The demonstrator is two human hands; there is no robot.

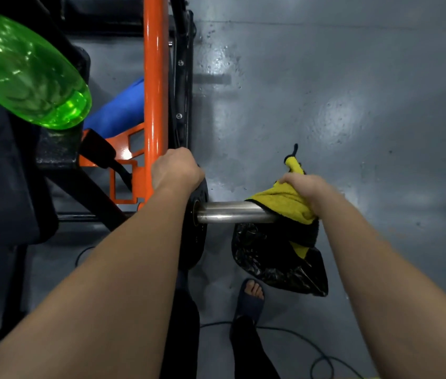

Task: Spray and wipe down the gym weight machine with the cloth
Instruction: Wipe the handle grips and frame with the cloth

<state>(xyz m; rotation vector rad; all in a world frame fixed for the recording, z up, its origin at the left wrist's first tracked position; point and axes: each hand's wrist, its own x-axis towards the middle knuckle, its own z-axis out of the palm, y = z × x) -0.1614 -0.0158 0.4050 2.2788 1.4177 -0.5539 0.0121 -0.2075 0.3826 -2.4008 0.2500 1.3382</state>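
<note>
Wiping stage: the cloth (284,203) is held round the outer end of the steel bar (230,212).
The cloth is gripped by the right hand (302,184). The left hand (176,170) appears clenched on the weight plate (195,242), though its fingers are hidden. The spray bottle (24,69) is held by neither hand, so spraying here is judged done. The bare bar, plate and orange frame (156,77) probably remain to be wiped.
</note>
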